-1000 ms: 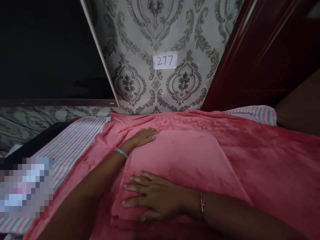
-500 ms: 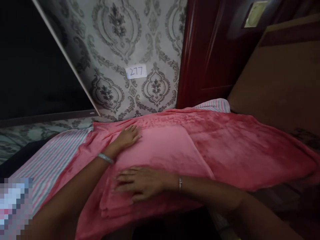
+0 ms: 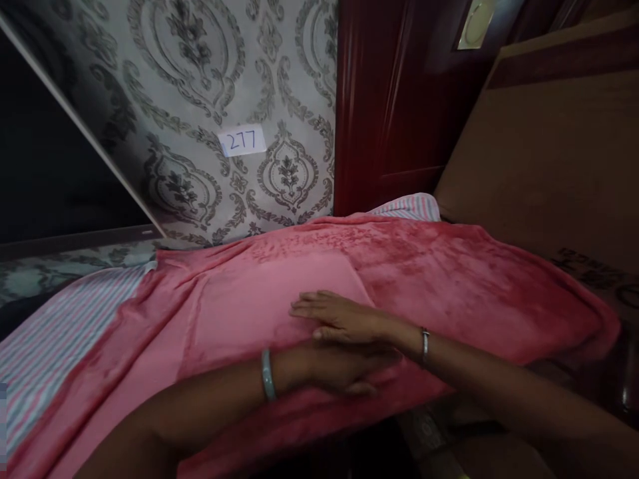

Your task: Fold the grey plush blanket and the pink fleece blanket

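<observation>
A folded pink plush cloth lies on a larger pink-red plush blanket, both spread over a raised surface. My right hand rests palm down on the folded cloth near its right side, fingers stretched to the left and nothing held. Just in front of it, my left hand lies flat near the front edge, its fingers pointing right and partly blurred. The two hands overlap, the right covering part of the left. A bracelet circles each wrist.
Striped cloth shows under the blanket at left and at the back. A dark screen stands at left. Behind are patterned wallpaper with a paper label and a dark red door. A large cardboard box stands at right.
My left hand has swept right across the folded cloth from its back left to the front. My right hand has moved right and slightly back. The view has shifted a little to the right.
</observation>
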Available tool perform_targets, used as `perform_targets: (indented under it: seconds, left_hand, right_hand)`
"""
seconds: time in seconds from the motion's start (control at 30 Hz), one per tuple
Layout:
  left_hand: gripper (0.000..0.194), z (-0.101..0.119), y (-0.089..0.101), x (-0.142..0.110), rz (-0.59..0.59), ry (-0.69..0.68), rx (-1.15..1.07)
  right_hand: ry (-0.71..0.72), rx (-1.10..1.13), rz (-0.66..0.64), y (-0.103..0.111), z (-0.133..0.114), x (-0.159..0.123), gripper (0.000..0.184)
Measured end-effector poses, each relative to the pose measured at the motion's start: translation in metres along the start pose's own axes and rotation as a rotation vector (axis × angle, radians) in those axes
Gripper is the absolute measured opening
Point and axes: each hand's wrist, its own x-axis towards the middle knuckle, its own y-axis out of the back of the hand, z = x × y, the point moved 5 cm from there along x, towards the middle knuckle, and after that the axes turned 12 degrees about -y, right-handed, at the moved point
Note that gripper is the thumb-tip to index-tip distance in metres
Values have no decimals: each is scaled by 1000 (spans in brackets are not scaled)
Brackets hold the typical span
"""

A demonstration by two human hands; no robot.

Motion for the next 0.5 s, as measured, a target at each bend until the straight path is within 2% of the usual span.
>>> perform_targets:
  seconds: [0.13, 0.3, 0.5]
  left_hand:
    - [54, 1, 3, 3, 22, -6, 58]
    - [55, 2, 13, -1, -5, -11, 114]
    - [59, 1, 15, -2, 6, 8, 157]
  right_hand:
    - [-52, -108, -38, -4, 42, 22, 63]
    - [-89, -206, 12, 14, 84, 59, 66]
    - [-305, -142, -22, 36, 140, 91, 67]
